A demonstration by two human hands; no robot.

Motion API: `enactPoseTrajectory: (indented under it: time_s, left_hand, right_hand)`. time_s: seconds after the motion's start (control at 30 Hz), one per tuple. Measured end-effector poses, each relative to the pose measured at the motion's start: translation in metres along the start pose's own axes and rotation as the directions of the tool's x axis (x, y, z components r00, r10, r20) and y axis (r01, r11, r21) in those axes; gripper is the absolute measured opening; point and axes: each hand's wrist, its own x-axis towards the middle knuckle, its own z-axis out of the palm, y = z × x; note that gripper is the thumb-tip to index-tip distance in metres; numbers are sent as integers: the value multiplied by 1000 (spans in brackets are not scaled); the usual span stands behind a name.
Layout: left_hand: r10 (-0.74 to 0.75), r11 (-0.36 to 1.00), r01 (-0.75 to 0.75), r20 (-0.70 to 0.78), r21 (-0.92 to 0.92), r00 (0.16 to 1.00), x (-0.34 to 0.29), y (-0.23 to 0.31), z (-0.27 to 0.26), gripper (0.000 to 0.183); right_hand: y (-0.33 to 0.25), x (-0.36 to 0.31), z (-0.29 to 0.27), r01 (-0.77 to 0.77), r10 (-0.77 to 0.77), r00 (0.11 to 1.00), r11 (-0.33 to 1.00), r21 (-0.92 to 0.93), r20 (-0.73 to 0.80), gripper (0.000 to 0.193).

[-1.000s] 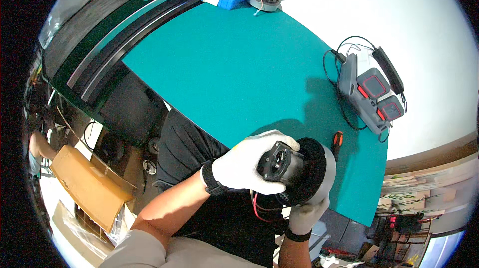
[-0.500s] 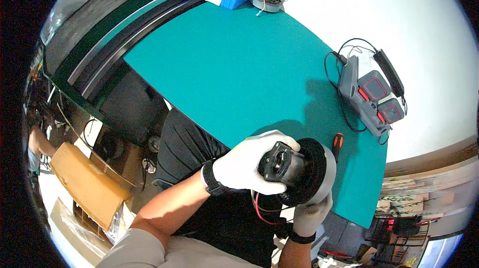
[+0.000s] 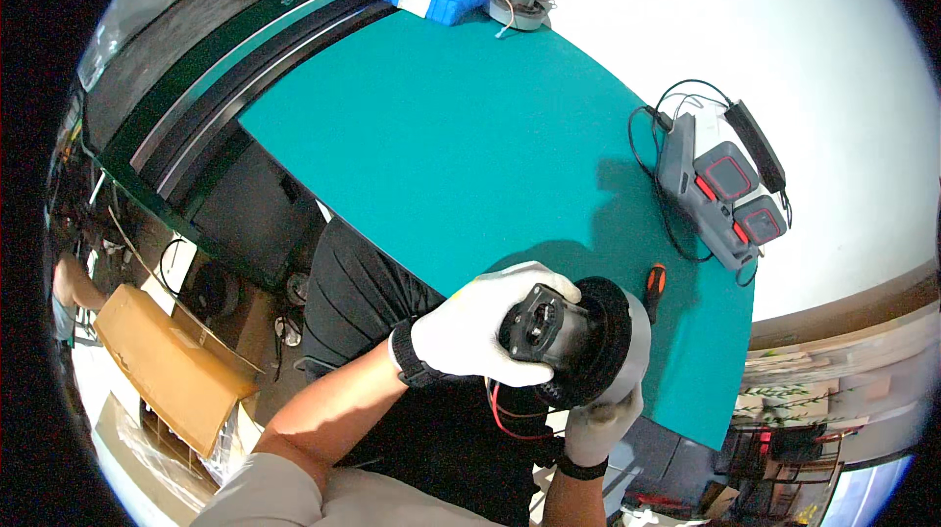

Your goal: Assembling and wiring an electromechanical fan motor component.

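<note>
My left hand (image 3: 469,333), in a white glove, is wrapped round the narrow black neck of a motor-like unit (image 3: 600,336). The unit has a wide ribbed black flange and a pale grey drum, and it lies tilted above the near table edge. Red and dark wires (image 3: 498,412) hang below its neck. Under the grey drum, my gloved right hand (image 3: 600,431) grips from below; its fingers are partly hidden behind the unit. An orange-and-black tool handle (image 3: 656,280) lies on the table just beyond the drum.
The green table (image 3: 470,145) curves away in front. A grey charger-like station (image 3: 711,194) with cables stands at its right edge. At the far edge sit a blue bin (image 3: 441,0) and a similar wired unit (image 3: 520,7). A cardboard box (image 3: 172,360) is at lower left.
Both hands and the unit keep nearly the same pose. The whole view has shifted slightly, so the table and things on it appear a little further left.
</note>
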Motion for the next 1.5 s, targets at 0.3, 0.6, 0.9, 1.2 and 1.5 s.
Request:
enactPoseTrajectory:
  time_s: [0.3, 0.6, 0.9, 1.2, 1.5]
  left_hand:
    - [19, 1000, -19, -36, -20, 999, -1, -2, 2, 78]
    - [10, 1000, -10, -27, -12, 1000, 0, 0, 1, 76]
    - [14, 999, -15, -22, -45, 1000, -1, 0, 1, 71]
    - [-7, 998, 6, -22, -62, 1000, -1, 0, 1, 71]
    - [2, 999, -3, -29, -51, 1000, 0, -1, 3, 75]
  right_hand:
    - [39, -10, -15, -58, 18, 990, 956, 287, 138, 75]
    - [23, -15, -5, -170, 170, 985, 985, 25, 3, 72]
    - [18, -14, -12, -143, 147, 984, 989, -48, 102, 75]
    - [41, -21, -6, -63, 64, 998, 997, 51, -22, 93]
    - [33, -19, -5, -116, 122, 992, 985, 125, -41, 92]
